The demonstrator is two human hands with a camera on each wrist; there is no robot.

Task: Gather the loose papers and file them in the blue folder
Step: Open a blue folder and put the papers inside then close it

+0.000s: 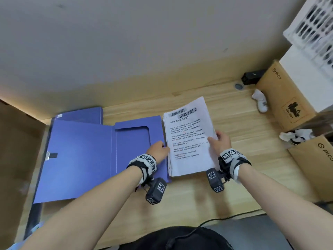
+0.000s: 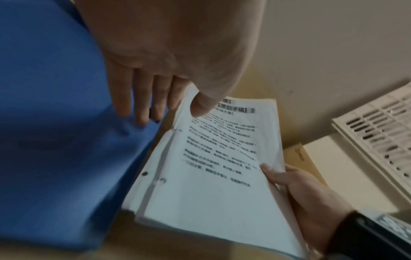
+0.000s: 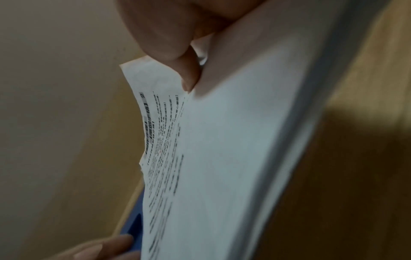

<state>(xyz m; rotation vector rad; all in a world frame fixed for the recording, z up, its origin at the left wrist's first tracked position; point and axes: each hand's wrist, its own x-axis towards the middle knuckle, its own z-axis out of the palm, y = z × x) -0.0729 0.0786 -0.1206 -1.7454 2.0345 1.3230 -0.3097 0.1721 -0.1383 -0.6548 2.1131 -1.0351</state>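
Observation:
The blue folder [image 1: 81, 159] lies open on the wooden desk [image 1: 243, 127], left of centre, with its inner pocket flap facing up; it fills the left of the left wrist view [image 2: 55, 123]. A stack of printed white papers [image 1: 187, 141] sits just right of the folder, with its left edge over the folder's right side. My right hand [image 1: 219, 141] grips the stack's right edge, thumb [image 3: 186, 77] on top, and the sheets bow upward [image 3: 222, 158]. My left hand [image 1: 159, 150] holds the left edge, thumb [image 2: 199, 107] on the top sheet [image 2: 211, 184], fingers [image 2: 142, 109] stretched over the folder.
Two brown cardboard boxes [image 1: 286, 98] [image 1: 317, 163] stand at the desk's right, with crumpled white paper [image 1: 295, 135] between them. A small white object [image 1: 261, 103] and a black box [image 1: 252, 77] sit near the wall. A white crate [image 1: 313, 27] is at the far right. A black cable [image 1: 225, 218] runs along the front edge.

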